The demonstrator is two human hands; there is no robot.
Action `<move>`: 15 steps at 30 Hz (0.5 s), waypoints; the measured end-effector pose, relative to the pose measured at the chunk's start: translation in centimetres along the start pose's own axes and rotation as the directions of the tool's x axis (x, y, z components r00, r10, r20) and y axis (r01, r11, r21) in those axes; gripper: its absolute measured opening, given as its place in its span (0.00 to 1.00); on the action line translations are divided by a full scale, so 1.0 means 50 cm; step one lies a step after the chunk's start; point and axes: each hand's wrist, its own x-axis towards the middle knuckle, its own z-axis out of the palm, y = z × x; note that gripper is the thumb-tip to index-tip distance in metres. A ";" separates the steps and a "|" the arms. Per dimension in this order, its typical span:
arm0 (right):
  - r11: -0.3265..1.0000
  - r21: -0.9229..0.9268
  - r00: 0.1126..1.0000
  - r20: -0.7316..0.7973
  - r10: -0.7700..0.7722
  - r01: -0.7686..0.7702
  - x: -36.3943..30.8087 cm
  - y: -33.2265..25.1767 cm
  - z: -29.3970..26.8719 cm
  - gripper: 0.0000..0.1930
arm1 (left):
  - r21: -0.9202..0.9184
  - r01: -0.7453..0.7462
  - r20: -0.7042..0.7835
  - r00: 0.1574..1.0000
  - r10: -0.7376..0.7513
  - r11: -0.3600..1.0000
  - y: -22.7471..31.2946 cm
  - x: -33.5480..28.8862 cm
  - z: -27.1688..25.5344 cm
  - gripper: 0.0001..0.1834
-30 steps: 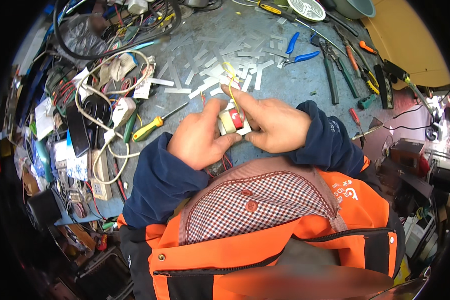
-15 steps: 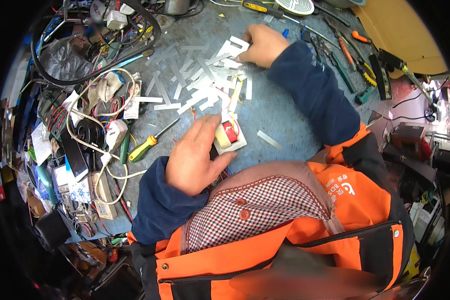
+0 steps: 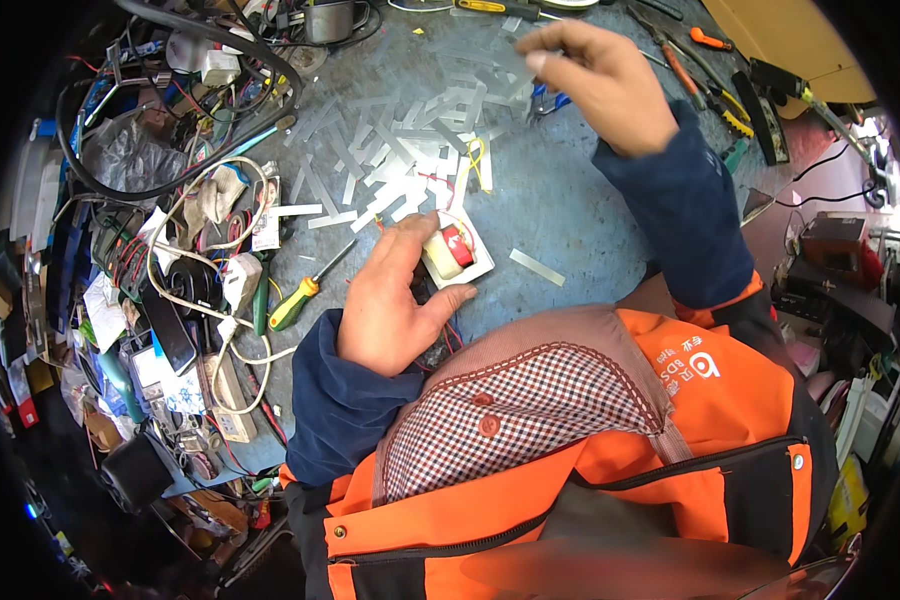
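Observation:
My left hand [image 3: 390, 305] rests on the bench with its fingers and thumb bent round the left side of a small white square housing [image 3: 481, 262]. Inside the housing sit a red part [image 3: 457, 246] and a cream block, with thin wires running up from it. Farther off to the right, my right hand [image 3: 610, 85] hangs above the bench, thumb and forefinger stretched left and slightly apart, with nothing visible between them. Below its fingers lies a blue-handled tool [image 3: 548, 100], partly hidden. Pale flat strips [image 3: 400, 165] lie scattered between the hands.
One strip [image 3: 537, 267] lies alone right of the housing. A yellow-handled screwdriver [image 3: 295, 303] lies left of my left hand. Cables, a white plug [image 3: 241, 280] and loose parts crowd the left side. Pliers and an orange-handled tool [image 3: 710, 40] lie at the far right.
My right hand has lifted away from the white pieces among the strips and moved right, over the blue-handled tool. My left hand stays at the housing. The whole view has shifted a little.

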 end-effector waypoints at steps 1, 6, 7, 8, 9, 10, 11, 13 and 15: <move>0.998 0.047 0.999 0.027 0.030 -0.031 -0.035 -0.031 0.004 0.12 | 0.007 0.000 -0.005 1.000 0.000 1.000 0.002 -0.002 0.000 0.41; 0.840 0.422 0.939 0.195 0.284 -0.341 -0.183 -0.044 0.032 0.20 | -0.037 0.035 0.001 0.999 -0.035 0.999 0.000 -0.001 0.008 0.39; 0.788 0.459 0.911 0.238 0.336 -0.411 -0.198 -0.065 0.050 0.21 | -0.062 0.072 0.008 0.997 -0.071 0.995 0.002 -0.001 0.008 0.39; 0.760 0.443 0.876 0.317 0.364 -0.476 -0.206 -0.054 0.061 0.22 | -0.086 0.106 0.009 0.994 -0.106 0.991 0.009 0.001 0.009 0.40; 0.730 0.422 0.834 0.393 0.387 -0.538 -0.212 -0.045 0.073 0.24 | -0.110 0.141 0.011 0.990 -0.140 0.984 0.013 0.003 0.009 0.40; 0.701 0.421 0.811 0.406 0.421 -0.575 -0.213 -0.045 0.087 0.24 | -0.078 0.105 -0.013 0.994 -0.107 0.991 0.005 0.002 0.013 0.40; 0.694 0.421 0.803 0.421 0.422 -0.585 -0.211 -0.043 0.096 0.23 | -0.094 0.102 -0.016 0.994 -0.104 0.990 0.003 0.001 0.014 0.40; 0.679 0.419 0.787 0.449 0.423 -0.603 -0.208 -0.029 0.112 0.23 | -0.125 0.095 -0.023 0.995 -0.099 0.988 0.003 0.001 0.015 0.40; 0.697 0.423 0.805 0.432 0.407 -0.580 -0.204 -0.024 0.119 0.22 | -0.115 0.096 -0.023 0.995 -0.099 0.989 0.005 0.002 0.015 0.40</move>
